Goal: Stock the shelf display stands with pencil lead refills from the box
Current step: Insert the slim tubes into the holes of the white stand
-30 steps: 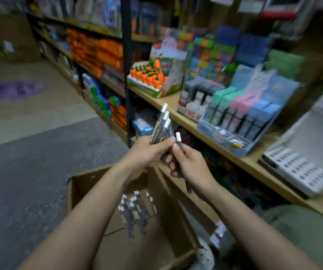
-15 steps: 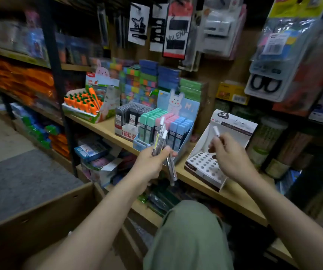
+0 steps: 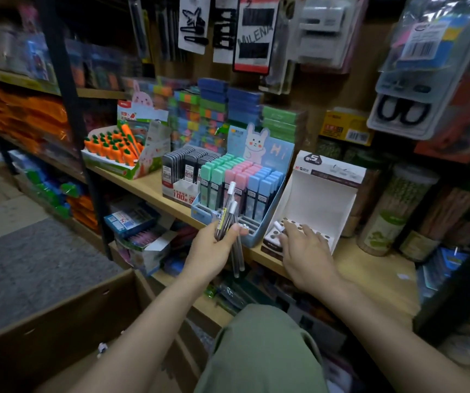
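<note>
I am near the start of the stocking. My left hand (image 3: 214, 251) is curled around a small bundle of pencil lead refills (image 3: 229, 222), slim clear tubes with white caps, held upright just in front of the blue bunny display (image 3: 259, 194), which already looks full of pastel cases. My right hand (image 3: 304, 248) reaches down onto the white display stand (image 3: 324, 194) on the shelf (image 3: 369, 268), fingers spread over its perforated tray; one white cap (image 3: 278, 224) shows at my fingertips, so I judge I am seating a refill into a front hole, though whether my fingers pinch it or only press it I cannot tell. Most of the dark holes I can see look unfilled, so nearly the whole stand remains to be loaded. The cardboard box (image 3: 58, 321) sits open at my lower left on the floor, its inside mostly out of view, so I cannot say how many refills wait there.
</note>
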